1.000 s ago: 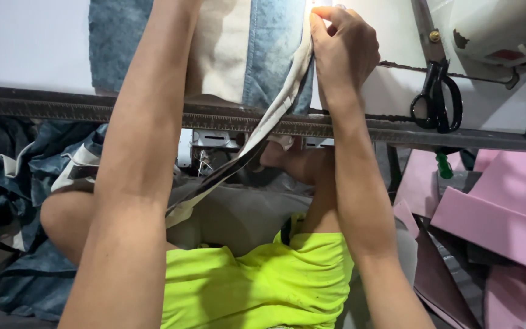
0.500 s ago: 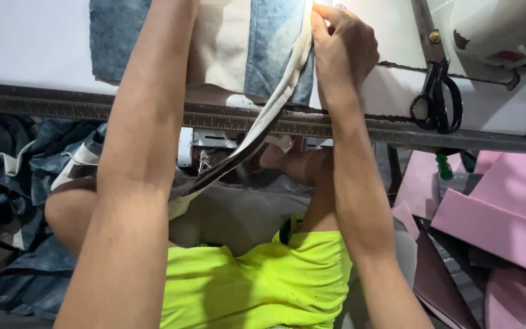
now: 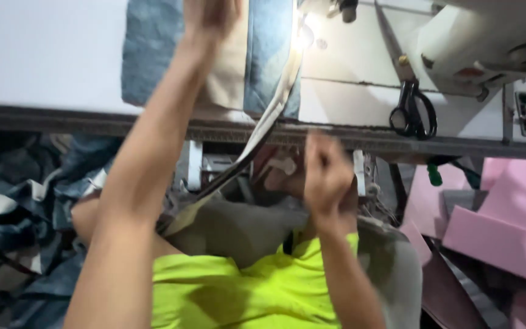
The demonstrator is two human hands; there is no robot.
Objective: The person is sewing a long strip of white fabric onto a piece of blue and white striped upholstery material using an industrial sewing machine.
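— Where are the hands?
— The left hand [image 3: 211, 15] is up on the table, resting on the beige and blue cloth [image 3: 229, 67]. I cannot tell if it grips it

— And the other?
— The right hand [image 3: 326, 176] is a closed fist below the table edge [image 3: 62, 119], beside the hanging cloth strip [image 3: 263, 131] — blurry, maybe not touching

Left hand [image 3: 209, 17] raised, arm outstretched; right hand [image 3: 326, 176] fisted, low
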